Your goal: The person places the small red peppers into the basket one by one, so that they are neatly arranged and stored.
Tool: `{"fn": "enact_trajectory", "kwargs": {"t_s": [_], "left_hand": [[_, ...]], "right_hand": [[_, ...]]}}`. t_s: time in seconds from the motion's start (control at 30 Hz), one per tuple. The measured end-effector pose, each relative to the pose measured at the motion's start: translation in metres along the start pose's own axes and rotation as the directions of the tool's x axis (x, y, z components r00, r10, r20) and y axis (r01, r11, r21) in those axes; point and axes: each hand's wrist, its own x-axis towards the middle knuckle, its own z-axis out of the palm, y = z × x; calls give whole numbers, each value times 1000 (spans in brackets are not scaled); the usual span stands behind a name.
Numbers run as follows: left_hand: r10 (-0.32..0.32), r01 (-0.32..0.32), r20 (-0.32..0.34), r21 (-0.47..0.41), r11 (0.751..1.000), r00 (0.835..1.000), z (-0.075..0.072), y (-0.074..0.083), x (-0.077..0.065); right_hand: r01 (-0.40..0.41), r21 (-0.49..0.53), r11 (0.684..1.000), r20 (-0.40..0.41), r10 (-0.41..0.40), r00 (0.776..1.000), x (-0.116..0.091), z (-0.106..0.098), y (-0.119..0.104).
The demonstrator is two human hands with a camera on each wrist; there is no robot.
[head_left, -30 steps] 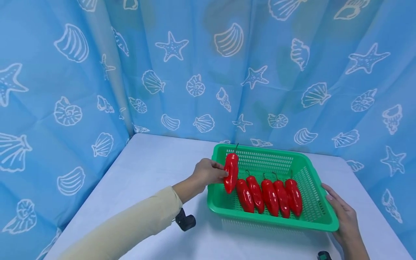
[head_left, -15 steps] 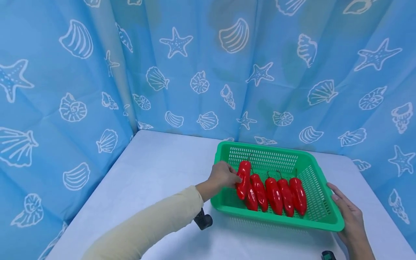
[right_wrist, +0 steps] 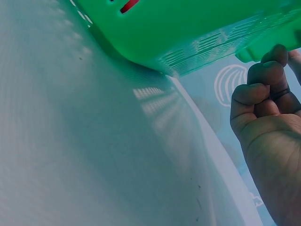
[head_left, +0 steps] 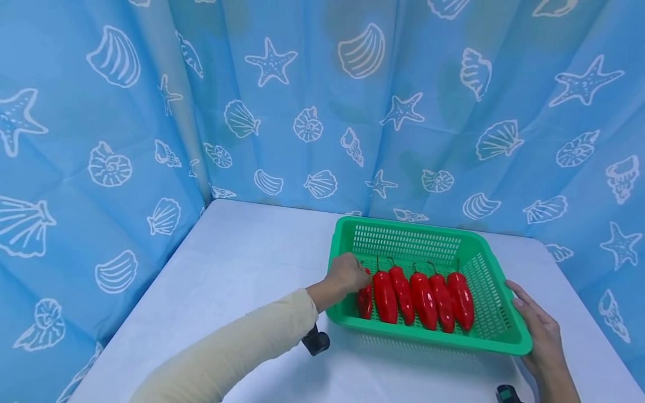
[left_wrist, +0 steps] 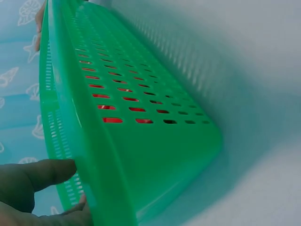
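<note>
My left hand [head_left: 347, 274] reaches over the left end of a green plastic basket [head_left: 403, 333]. Its fingers hold a glossy red pepper [head_left: 365, 301] low inside, the upper part hidden behind the hand. Several more red peppers [head_left: 385, 296] lie side by side to its right, stems toward the back wall. In the left wrist view, thumb and fingers [left_wrist: 47, 173] pass over the rim, and the wall hides what they hold. At the basket's right end, my right hand [head_left: 541, 330] grips the rim, thumb on its edge; the right wrist view shows its curled fingers [right_wrist: 263, 87].
The basket stands on a white-covered table [head_left: 252, 246]. A blue curtain [head_left: 322, 112] with white shells and starfish hangs behind and along the left. Dark wrist-camera parts [head_left: 316, 340] show below the left sleeve and near the right wrist.
My left hand first carried the pepper rightward in front of the others, then lowered it left of the row, uncovering the neighbouring pepper. The right hand stays at the rim. The head view shifts slightly.
</note>
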Motion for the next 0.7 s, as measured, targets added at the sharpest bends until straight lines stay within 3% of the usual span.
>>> {"fn": "enact_trajectory", "kwargs": {"t_s": [0.3,0.5,0.7], "left_hand": [[75,-66,39,-186,980,996,-1,-7,1],[155,-144,33,-220,965,987,-3,-14,1],[189,-172,34,-293,940,981,-16,-18,1]], "right_hand": [[24,-7,1000,14,-24,1000,1,0,-2],[48,10,999,40,-48,998,1,-1,-2],[52,34,998,49,-53,997,-1,-1,-1]]}}
